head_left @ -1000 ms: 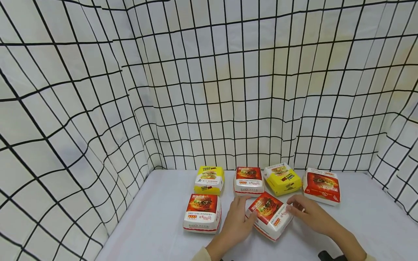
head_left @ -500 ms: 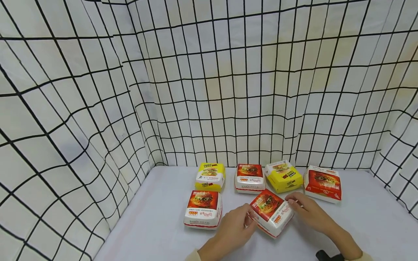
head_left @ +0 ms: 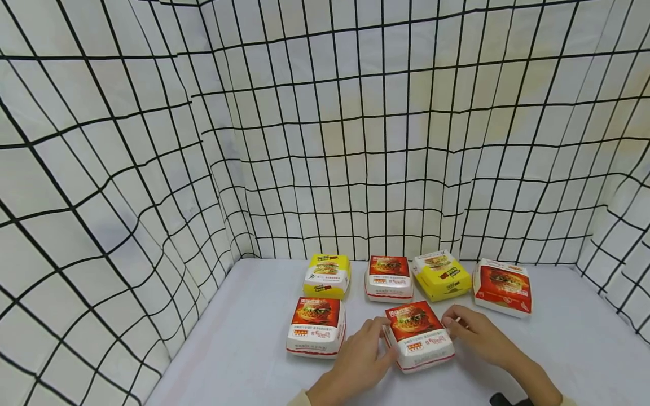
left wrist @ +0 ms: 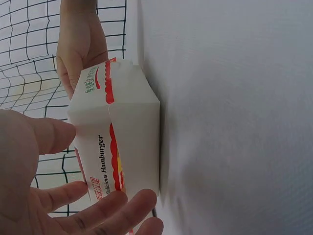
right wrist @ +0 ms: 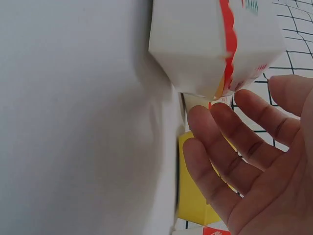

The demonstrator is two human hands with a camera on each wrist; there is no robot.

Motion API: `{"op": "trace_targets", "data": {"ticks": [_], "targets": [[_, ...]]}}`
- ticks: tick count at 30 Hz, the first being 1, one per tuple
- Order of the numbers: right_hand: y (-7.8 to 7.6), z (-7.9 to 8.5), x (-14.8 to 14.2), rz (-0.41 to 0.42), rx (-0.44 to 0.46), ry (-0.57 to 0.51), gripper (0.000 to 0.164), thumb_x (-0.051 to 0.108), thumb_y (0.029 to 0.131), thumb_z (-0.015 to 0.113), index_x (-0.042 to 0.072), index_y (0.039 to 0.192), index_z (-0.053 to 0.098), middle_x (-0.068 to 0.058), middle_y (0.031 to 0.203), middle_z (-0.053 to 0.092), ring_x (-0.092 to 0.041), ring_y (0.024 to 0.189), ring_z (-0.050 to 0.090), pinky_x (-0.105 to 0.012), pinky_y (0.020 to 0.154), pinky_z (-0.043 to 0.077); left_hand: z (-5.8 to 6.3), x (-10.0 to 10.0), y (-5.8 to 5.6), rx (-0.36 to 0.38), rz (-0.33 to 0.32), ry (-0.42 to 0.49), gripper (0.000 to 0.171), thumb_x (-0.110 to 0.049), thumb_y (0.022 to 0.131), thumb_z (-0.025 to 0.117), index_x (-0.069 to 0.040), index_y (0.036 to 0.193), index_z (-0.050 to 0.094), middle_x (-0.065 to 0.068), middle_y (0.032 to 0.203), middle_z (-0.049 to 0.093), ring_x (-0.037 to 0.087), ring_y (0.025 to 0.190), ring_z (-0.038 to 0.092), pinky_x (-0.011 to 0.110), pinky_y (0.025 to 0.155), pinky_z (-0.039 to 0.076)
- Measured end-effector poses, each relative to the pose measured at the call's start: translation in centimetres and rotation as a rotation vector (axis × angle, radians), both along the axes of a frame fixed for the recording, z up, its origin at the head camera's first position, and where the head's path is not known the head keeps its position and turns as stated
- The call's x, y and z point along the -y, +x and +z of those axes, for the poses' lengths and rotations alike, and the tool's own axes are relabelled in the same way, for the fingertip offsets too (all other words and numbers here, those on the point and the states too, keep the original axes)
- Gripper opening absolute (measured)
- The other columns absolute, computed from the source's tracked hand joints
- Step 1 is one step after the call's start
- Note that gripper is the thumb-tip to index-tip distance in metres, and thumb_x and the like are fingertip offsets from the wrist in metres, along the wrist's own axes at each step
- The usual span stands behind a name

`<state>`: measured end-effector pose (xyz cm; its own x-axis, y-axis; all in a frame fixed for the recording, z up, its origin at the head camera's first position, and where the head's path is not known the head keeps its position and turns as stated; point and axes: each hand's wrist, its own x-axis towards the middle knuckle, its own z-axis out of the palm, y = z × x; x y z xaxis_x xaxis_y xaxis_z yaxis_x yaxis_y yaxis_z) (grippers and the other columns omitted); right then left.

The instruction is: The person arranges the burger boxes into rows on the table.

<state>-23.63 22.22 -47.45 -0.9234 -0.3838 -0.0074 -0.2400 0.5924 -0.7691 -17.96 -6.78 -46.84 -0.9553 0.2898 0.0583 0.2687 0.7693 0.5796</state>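
A red and white hamburger box lies on the table between both hands, its burger picture facing up and turned slightly askew. At its left side is my left hand, thumb and fingertips against the box wall with the fingers loosely spread. My right hand is beside the far right corner, fingers loosely extended. In the right wrist view the fingertips come very close to the box corner; whether they touch cannot be told. The left wrist view shows the box's white side with "Delicious Hamburger" print.
Another red and white box lies left of the left hand. Behind stand a yellow box, a red and white box, a second yellow box and a red box. A black grid-lined white wall encloses the table.
The box between the hands has turned clockwise, and now sits nearly straight. The left hand has shifted along its left side; the right hand stays close to the right corner.
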Motion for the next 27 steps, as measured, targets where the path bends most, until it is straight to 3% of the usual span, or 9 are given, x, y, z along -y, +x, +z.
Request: {"op": "trace_targets", "data": {"ticks": [7,11,14,20,27], "targets": [[0.0,-0.1,0.9,0.014,0.037,-0.004,0.032,0.037,0.103,0.060,0.010,0.120,0.063,-0.001,0.108,0.067,-0.013,0.089,0.058,-0.024,0.074,0.052,0.2,0.7,-0.4,-0.026,0.000,-0.010,0.054,-0.048,0.097,0.064,-0.021,0.142,0.050,-0.001,0.112,0.061,0.008,0.079,0.052,0.032,0.068,0.045],[0.2,-0.2,1.2,0.060,0.042,-0.016,0.039,0.036,0.103,0.061,0.008,0.129,0.059,-0.003,0.114,0.067,-0.010,0.089,0.059,-0.023,0.074,0.052,0.4,1.0,-0.4,-0.023,0.009,-0.033,0.060,-0.053,0.099,0.060,-0.018,0.146,0.049,0.004,0.124,0.062,0.013,0.092,0.063,0.041,0.080,0.055],[0.4,-0.3,1.5,0.089,0.052,-0.025,0.041,0.032,0.101,0.064,0.006,0.132,0.057,-0.005,0.116,0.066,-0.011,0.090,0.059,-0.023,0.074,0.052,0.5,1.1,-0.5,0.018,0.018,-0.027,0.068,-0.058,0.097,0.060,-0.017,0.149,0.046,0.005,0.125,0.060,0.015,0.093,0.062,0.047,0.084,0.055],[0.7,-0.2,2.2,0.082,0.082,-0.038,0.053,0.035,0.097,0.070,0.006,0.137,0.051,-0.010,0.126,0.063,-0.019,0.101,0.061,-0.024,0.078,0.053,0.6,0.9,-0.6,0.056,0.049,-0.028,0.076,-0.058,0.094,0.064,-0.014,0.152,0.043,0.006,0.120,0.056,0.015,0.086,0.055,0.046,0.081,0.053],[1.2,0.1,2.9,0.099,0.037,-0.020,0.067,0.041,0.097,0.068,0.008,0.150,0.042,-0.017,0.137,0.057,-0.019,0.107,0.061,-0.024,0.082,0.053,0.5,0.5,-0.7,0.064,0.069,-0.077,0.074,-0.057,0.095,0.063,-0.023,0.156,0.040,0.010,0.130,0.054,0.021,0.093,0.061,0.052,0.088,0.054]]}}
